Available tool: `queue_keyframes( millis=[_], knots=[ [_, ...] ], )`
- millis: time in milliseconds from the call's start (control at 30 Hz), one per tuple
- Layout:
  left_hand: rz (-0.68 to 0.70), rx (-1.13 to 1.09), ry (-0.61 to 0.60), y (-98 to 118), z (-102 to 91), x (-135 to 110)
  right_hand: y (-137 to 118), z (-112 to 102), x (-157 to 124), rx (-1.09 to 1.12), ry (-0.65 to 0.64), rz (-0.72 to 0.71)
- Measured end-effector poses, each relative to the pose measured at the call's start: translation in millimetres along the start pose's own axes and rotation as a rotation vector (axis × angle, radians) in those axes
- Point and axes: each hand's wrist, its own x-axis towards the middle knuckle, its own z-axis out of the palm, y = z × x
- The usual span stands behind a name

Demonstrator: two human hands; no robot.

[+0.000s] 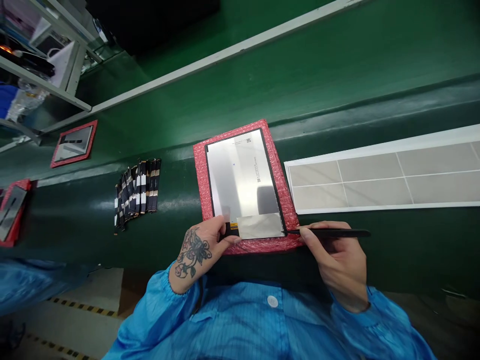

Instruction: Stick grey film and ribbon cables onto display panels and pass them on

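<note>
A tablet-sized display panel (pixel 236 172) lies back side up on a pink bubble-wrap pad (pixel 276 167). Along its lower edge sits a silver-grey rectangular sheet (pixel 260 226), with a small yellow-and-black connector piece (pixel 234 226) to its left. My left hand (pixel 204 245) grips the panel's lower left edge, the thumb reaching the sheet's lower left corner; its other fingers are partly hidden. In my right hand (pixel 333 255) are black tweezers (pixel 337 233), held nearly level. Their thin tips touch the sheet's lower right corner, by the panel's black frame.
A white backing sheet with grey rectangular pieces (pixel 375 181) lies on the right. Left of the pad is a row of black flex strips (pixel 138 192). Two more panels on pink pads, one farther back (pixel 75 142) and one nearer (pixel 13 212), lie at left. A blue sleeve (pixel 33 282) shows there.
</note>
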Motion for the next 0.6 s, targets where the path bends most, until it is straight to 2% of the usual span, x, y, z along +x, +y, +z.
queue_keyframes(
  millis=[100,133,200,267,300,367,433,500,600],
  knots=[
    [0.085,-0.084,0.024,-11,-0.5,-9,1,0,0,0.005,0.008,0.018],
    [0.123,-0.108,0.09,-12,1.9,-12,1,0,0,0.005,0.014,0.023],
    [0.23,-0.099,0.302,-12,12.0,-16,1,0,0,-0.003,0.018,0.03],
    [0.402,0.018,0.443,-7,27.8,-16,1,1,1,-0.012,0.02,0.039],
    [0.487,0.099,0.445,-4,36.5,-15,1,1,1,-0.013,0.024,0.043],
    [0.596,0.241,0.37,0,52.0,-12,1,1,1,-0.014,0.032,0.052],
    [0.592,0.33,0.308,2,61.8,-8,2,0,1,-0.027,0.059,0.034],
    [0.571,0.368,0.281,1,65.4,-7,1,-4,0,-0.034,0.159,-0.074],
    [0.578,0.338,0.3,0,65.0,-6,-2,-11,-2,-0.017,0.335,-0.347]
  ],
)
